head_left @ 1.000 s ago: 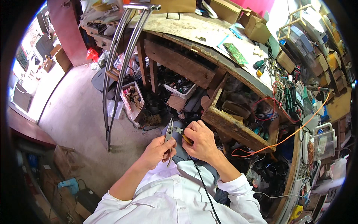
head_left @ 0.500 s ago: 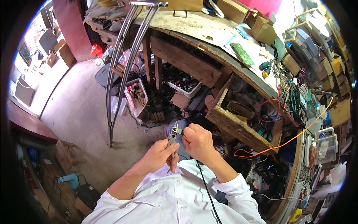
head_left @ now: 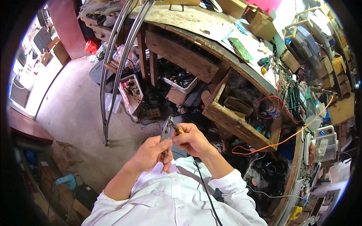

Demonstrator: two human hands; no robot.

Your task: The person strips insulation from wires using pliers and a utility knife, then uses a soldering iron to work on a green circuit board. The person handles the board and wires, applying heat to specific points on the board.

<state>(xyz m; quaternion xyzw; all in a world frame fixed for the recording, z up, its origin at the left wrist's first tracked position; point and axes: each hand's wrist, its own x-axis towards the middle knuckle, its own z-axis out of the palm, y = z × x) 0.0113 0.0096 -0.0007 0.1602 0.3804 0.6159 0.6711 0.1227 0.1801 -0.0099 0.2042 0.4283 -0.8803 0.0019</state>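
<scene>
My left hand (head_left: 152,152) is closed round long-nose pliers (head_left: 165,132) of grey metal, their jaws pointing up and away from me. My right hand (head_left: 192,141) grips a small yellow-handled tool (head_left: 180,131), which looks like pliers or cutters. Its metal head meets the upper part of the grey pliers, in front of my body; any small part between the two is too small to make out. A black cord hangs down over my white shirt below my hands.
Ahead stands a cluttered workbench (head_left: 181,19) with an open wooden drawer (head_left: 233,128). A tall bent metal tube frame (head_left: 112,75) stands left of it on the floor (head_left: 71,105). An orange cable (head_left: 286,141) runs at the right. Boxes and a bin (head_left: 181,89) lie underneath.
My hands have shifted slightly left. My right hand has turned, so the yellow handle now shows above its fingers and the tool's head sits against the grey pliers' upper part.
</scene>
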